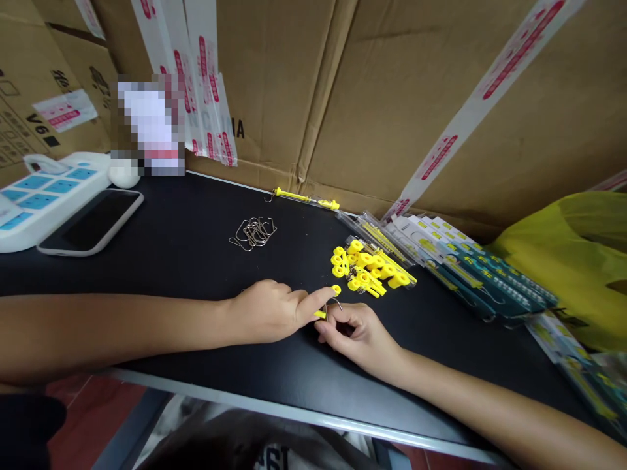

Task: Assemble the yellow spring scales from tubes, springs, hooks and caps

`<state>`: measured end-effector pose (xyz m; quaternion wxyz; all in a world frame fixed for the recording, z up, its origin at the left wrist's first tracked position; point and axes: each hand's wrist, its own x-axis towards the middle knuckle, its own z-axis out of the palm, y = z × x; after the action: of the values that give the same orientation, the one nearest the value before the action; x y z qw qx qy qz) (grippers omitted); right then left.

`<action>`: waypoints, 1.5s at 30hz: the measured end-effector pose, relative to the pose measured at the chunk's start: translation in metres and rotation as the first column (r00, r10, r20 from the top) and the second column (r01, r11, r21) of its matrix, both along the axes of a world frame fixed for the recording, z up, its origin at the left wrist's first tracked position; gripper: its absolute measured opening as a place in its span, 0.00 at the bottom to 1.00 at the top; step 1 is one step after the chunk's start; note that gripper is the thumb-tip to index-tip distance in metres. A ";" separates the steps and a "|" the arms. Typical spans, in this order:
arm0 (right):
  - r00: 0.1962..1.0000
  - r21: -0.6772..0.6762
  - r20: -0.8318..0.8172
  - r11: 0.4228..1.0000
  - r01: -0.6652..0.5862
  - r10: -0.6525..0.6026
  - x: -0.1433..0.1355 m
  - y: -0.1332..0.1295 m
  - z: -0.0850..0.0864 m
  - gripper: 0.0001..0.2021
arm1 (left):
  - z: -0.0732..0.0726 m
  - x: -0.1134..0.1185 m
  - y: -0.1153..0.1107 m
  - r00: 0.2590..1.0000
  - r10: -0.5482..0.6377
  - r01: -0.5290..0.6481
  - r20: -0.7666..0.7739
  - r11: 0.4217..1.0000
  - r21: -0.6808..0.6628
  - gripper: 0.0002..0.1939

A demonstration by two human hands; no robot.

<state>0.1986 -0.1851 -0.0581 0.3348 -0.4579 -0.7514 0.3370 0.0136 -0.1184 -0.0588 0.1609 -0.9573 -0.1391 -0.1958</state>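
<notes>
Near the front middle of the black table, my left hand [277,311] is closed round a small yellow plastic piece [320,314], its index finger stretched toward the right. My right hand [360,333] pinches a bent metal wire hook [335,300] between thumb and fingers, and the hook touches the yellow piece. Another yellow ring-shaped bit [336,289] shows just beyond the left fingertip. Behind the hands lies a pile of yellow plastic parts [365,266] with small springs among them. A tangle of wire hooks [255,232] rests further back to the left.
On the black table [196,261], a phone [93,220] and a white power strip [53,189] lie at the left. Packaged yellow items [470,261] and a yellow bag [563,261] are at the right. Cardboard boxes [401,85] stand along the back edge.
</notes>
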 end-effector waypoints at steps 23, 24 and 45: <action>0.990 -0.358 -0.137 0.932 -0.060 0.010 0.001 0.000 0.013 0.19 | 0.002 0.000 0.002 0.998 -0.060 0.059 0.028 0.998 0.004 0.15; 0.990 -0.354 -0.137 0.933 -0.061 0.013 0.001 -0.001 0.013 0.20 | 0.002 0.000 0.003 0.998 -0.061 0.060 0.031 0.998 0.003 0.16; 0.994 -0.092 0.101 0.995 -0.042 0.051 0.003 -0.005 0.010 0.14 | 0.005 -0.002 0.002 0.997 -0.074 0.074 -0.005 0.997 0.018 0.10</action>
<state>0.2011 -0.1901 -0.0485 0.2665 -0.4717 -0.7623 0.3540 0.0118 -0.1166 -0.0535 0.1624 -0.9608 -0.1014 -0.2005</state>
